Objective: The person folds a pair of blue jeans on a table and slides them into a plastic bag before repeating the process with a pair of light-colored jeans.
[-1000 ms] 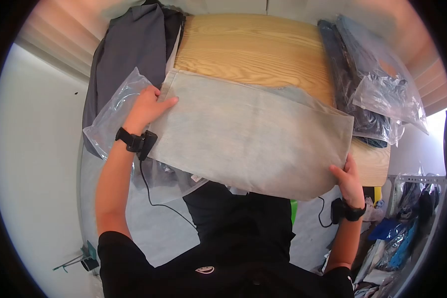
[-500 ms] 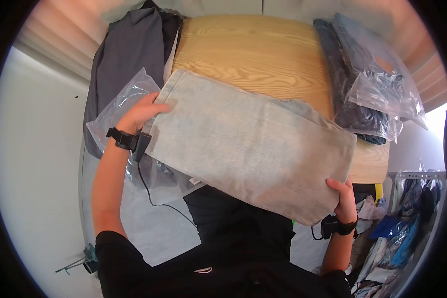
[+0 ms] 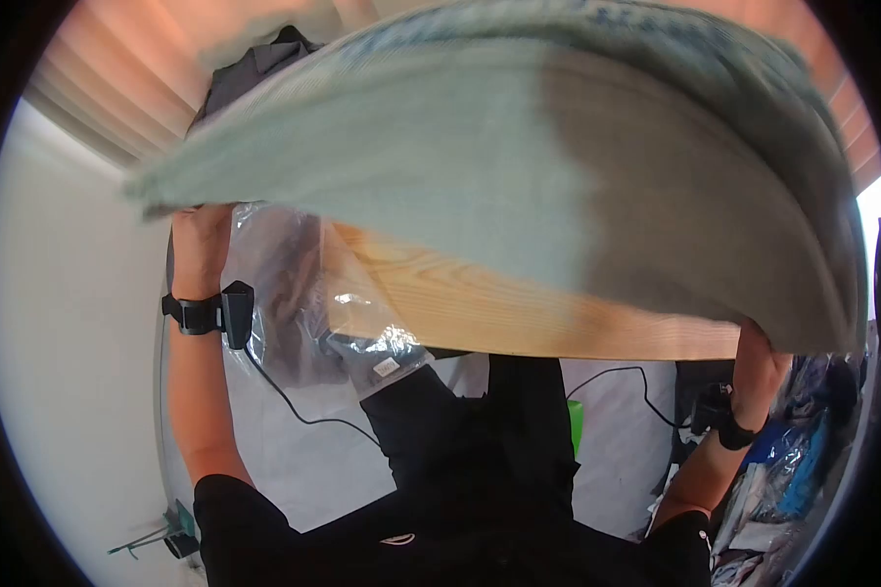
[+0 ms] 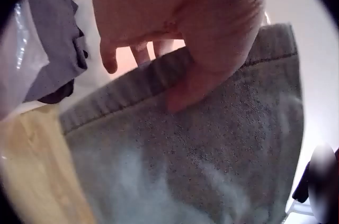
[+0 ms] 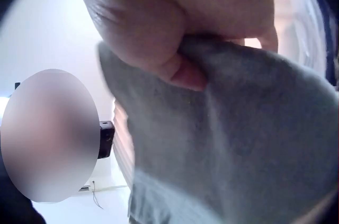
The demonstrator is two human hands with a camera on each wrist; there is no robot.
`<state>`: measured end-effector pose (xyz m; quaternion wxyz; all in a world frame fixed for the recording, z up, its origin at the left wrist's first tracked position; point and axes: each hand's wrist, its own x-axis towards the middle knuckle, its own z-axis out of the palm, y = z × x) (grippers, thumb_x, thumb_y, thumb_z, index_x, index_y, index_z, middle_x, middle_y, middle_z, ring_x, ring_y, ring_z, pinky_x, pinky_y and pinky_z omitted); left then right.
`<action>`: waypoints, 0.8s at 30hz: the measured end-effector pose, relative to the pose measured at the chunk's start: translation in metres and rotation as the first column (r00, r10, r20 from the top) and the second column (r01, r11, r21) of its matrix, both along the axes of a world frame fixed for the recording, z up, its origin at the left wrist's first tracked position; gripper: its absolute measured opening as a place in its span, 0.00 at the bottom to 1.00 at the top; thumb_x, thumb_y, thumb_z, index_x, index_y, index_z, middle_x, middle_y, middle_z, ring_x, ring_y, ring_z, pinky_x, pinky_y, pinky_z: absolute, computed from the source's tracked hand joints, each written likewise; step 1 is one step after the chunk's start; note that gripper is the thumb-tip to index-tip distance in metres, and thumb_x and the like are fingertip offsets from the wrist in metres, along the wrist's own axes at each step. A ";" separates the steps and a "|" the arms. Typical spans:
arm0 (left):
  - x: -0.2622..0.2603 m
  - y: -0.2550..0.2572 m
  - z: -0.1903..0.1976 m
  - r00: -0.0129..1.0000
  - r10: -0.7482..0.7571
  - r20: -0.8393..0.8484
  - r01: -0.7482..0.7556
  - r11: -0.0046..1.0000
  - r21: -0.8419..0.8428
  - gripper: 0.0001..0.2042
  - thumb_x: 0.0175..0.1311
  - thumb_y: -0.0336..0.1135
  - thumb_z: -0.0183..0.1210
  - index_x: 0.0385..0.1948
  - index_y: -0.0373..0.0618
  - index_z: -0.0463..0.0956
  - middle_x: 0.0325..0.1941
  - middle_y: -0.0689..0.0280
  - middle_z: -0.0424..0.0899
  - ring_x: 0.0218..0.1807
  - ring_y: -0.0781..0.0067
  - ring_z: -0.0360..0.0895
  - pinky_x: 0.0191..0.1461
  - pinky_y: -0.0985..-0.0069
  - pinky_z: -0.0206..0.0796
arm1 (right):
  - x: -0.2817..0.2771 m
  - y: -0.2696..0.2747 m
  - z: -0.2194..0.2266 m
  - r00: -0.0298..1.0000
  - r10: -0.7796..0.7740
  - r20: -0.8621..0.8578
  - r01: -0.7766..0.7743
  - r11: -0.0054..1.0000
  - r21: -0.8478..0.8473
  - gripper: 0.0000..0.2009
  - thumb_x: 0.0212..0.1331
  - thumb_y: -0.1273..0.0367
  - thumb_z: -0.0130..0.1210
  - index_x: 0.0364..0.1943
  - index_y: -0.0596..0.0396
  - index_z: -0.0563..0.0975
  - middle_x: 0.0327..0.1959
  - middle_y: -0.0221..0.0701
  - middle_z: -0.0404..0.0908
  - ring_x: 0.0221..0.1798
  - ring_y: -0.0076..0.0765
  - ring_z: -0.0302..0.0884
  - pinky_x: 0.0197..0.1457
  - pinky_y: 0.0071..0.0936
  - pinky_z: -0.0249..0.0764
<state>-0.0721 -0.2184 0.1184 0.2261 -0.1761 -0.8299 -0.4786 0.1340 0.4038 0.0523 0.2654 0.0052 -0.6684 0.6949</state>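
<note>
A pale grey-blue denim garment point(image 3: 440, 147) is stretched between both hands, raised above the table and blurred in the head view. The left hand point(image 3: 202, 240) holds its left end; in the left wrist view the thumb of that hand point(image 4: 185, 28) lies over a stitched hem point(image 4: 116, 102), the other fingers behind it. The right hand point(image 3: 762, 362) grips the lower right part. In the right wrist view, the right hand point(image 5: 180, 17) pinches a fold of the cloth point(image 5: 254, 118), most fingers hidden behind it.
A clear plastic bag point(image 3: 294, 303) with a white label lies at the left of the wooden table point(image 3: 440, 303). Dark grey clothing point(image 3: 250, 78) shows behind the garment at far left. Bagged items point(image 3: 788, 460) fill a rack at lower right. A cable runs from each wrist camera.
Both hands have lifted the garment up and away from the body and moved farther apart. It now hides the table's far part and the bagged clothes at upper right; the clear bag is more exposed.
</note>
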 end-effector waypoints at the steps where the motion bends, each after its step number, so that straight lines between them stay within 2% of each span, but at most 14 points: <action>1: 0.000 -0.001 -0.003 0.993 0.071 -0.092 -0.091 0.966 -0.242 0.15 0.60 0.26 0.59 0.50 0.42 0.76 0.59 0.59 0.77 0.58 0.66 0.75 0.62 0.69 0.66 | -0.011 -0.015 0.012 0.996 0.036 -0.080 -0.050 0.982 -0.183 0.13 0.66 0.74 0.50 0.53 0.62 0.74 0.59 0.44 0.74 0.66 0.43 0.68 0.73 0.39 0.57; 2: -0.004 0.004 -0.012 0.957 -0.291 -0.004 0.291 0.953 0.082 0.11 0.62 0.26 0.58 0.46 0.44 0.78 0.63 0.57 0.73 0.63 0.61 0.70 0.67 0.64 0.60 | -0.024 -0.036 0.019 0.975 0.109 -0.191 -0.082 0.986 0.142 0.12 0.64 0.74 0.51 0.51 0.59 0.77 0.61 0.46 0.72 0.68 0.45 0.66 0.74 0.41 0.54; 3: -0.008 0.010 -0.019 0.788 -0.616 0.016 0.551 0.717 0.427 0.08 0.63 0.27 0.57 0.42 0.46 0.80 0.67 0.54 0.68 0.69 0.56 0.64 0.72 0.59 0.54 | -0.033 -0.046 0.021 0.978 0.118 -0.173 -0.042 0.920 0.390 0.12 0.62 0.74 0.52 0.49 0.56 0.79 0.63 0.46 0.70 0.70 0.47 0.63 0.75 0.43 0.52; 5: -0.012 -0.008 -0.048 0.841 -0.522 0.141 0.525 0.851 0.023 0.08 0.64 0.25 0.55 0.41 0.43 0.82 0.66 0.56 0.70 0.68 0.60 0.67 0.71 0.62 0.56 | -0.045 -0.046 0.002 0.993 0.008 -0.117 0.082 0.666 0.741 0.12 0.56 0.73 0.55 0.44 0.49 0.83 0.67 0.46 0.67 0.73 0.50 0.59 0.76 0.47 0.50; 7: -0.005 -0.009 -0.070 0.829 -0.357 0.431 0.465 0.868 -0.176 0.10 0.64 0.23 0.54 0.43 0.42 0.82 0.64 0.56 0.72 0.65 0.64 0.70 0.67 0.66 0.62 | -0.040 -0.055 -0.021 0.989 -0.147 -0.020 0.077 0.391 0.917 0.14 0.52 0.74 0.55 0.42 0.49 0.84 0.69 0.40 0.66 0.73 0.49 0.59 0.76 0.43 0.50; 8: -0.001 -0.011 -0.078 0.798 -0.239 0.553 0.448 0.849 -0.280 0.11 0.64 0.22 0.53 0.44 0.42 0.83 0.63 0.57 0.73 0.63 0.66 0.72 0.65 0.68 0.65 | -0.036 -0.059 -0.032 0.984 -0.168 0.055 0.020 0.415 0.910 0.14 0.50 0.75 0.55 0.42 0.50 0.84 0.68 0.39 0.67 0.72 0.49 0.61 0.74 0.42 0.53; 10: -0.003 -0.015 -0.078 0.735 -0.146 0.663 0.297 0.947 -0.121 0.13 0.65 0.23 0.51 0.47 0.41 0.82 0.60 0.58 0.76 0.59 0.69 0.75 0.59 0.71 0.69 | -0.031 -0.067 -0.049 0.958 -0.199 0.206 -0.089 0.476 0.875 0.16 0.47 0.77 0.57 0.43 0.53 0.83 0.68 0.37 0.68 0.69 0.49 0.65 0.71 0.39 0.59; 11: -0.003 -0.018 -0.077 0.688 -0.105 0.718 0.203 0.978 -0.052 0.14 0.65 0.23 0.50 0.48 0.40 0.81 0.59 0.59 0.78 0.56 0.70 0.77 0.56 0.73 0.72 | -0.029 -0.066 -0.049 0.954 -0.211 0.212 -0.072 0.527 0.847 0.16 0.48 0.77 0.56 0.44 0.54 0.82 0.67 0.37 0.68 0.67 0.47 0.67 0.68 0.36 0.63; 13: -0.001 -0.007 -0.065 0.635 0.035 0.772 0.087 0.989 -0.116 0.15 0.66 0.31 0.53 0.52 0.37 0.76 0.52 0.62 0.81 0.47 0.75 0.78 0.48 0.77 0.72 | -0.021 -0.057 -0.047 0.943 -0.238 0.235 -0.038 0.623 0.782 0.18 0.50 0.78 0.54 0.47 0.55 0.80 0.67 0.37 0.68 0.64 0.42 0.71 0.62 0.30 0.70; 14: 0.001 0.009 -0.056 0.623 0.102 0.775 0.059 0.982 -0.177 0.17 0.66 0.34 0.56 0.54 0.37 0.74 0.50 0.63 0.81 0.45 0.76 0.78 0.47 0.78 0.71 | -0.016 -0.044 -0.060 0.937 -0.193 0.292 0.014 0.854 0.520 0.19 0.59 0.76 0.52 0.56 0.56 0.74 0.61 0.38 0.73 0.55 0.33 0.76 0.51 0.23 0.74; 17: -0.003 0.034 -0.071 0.704 0.158 0.693 0.049 0.962 -0.269 0.25 0.60 0.40 0.64 0.56 0.36 0.71 0.46 0.62 0.81 0.41 0.78 0.77 0.43 0.80 0.69 | -0.024 -0.040 -0.045 0.809 -0.087 0.581 0.049 0.996 0.080 0.20 0.66 0.72 0.52 0.62 0.57 0.68 0.56 0.38 0.76 0.48 0.25 0.75 0.45 0.19 0.73; 18: -0.006 0.038 -0.081 0.744 0.150 0.651 0.057 0.956 -0.286 0.28 0.58 0.43 0.68 0.56 0.35 0.70 0.45 0.62 0.81 0.40 0.78 0.76 0.42 0.80 0.68 | -0.029 -0.037 -0.057 0.813 -0.075 0.578 -0.011 0.989 0.144 0.24 0.67 0.69 0.54 0.65 0.59 0.63 0.52 0.37 0.78 0.44 0.23 0.74 0.44 0.18 0.71; 21: -0.026 0.055 -0.093 0.741 0.236 0.629 -0.019 0.943 -0.332 0.38 0.47 0.50 0.73 0.55 0.31 0.70 0.48 0.54 0.80 0.45 0.69 0.79 0.46 0.76 0.71 | -0.051 -0.050 -0.062 0.838 -0.049 0.543 -0.155 0.933 0.325 0.24 0.65 0.67 0.57 0.62 0.61 0.66 0.49 0.36 0.79 0.44 0.22 0.74 0.45 0.19 0.71; 24: -0.045 0.052 -0.115 0.837 0.255 0.485 -0.020 0.898 -0.439 0.40 0.42 0.53 0.74 0.53 0.31 0.72 0.48 0.50 0.81 0.47 0.60 0.81 0.49 0.71 0.72 | -0.065 -0.059 -0.059 0.867 -0.062 0.494 -0.167 0.899 0.406 0.22 0.64 0.67 0.59 0.58 0.64 0.70 0.47 0.34 0.80 0.45 0.22 0.75 0.48 0.20 0.70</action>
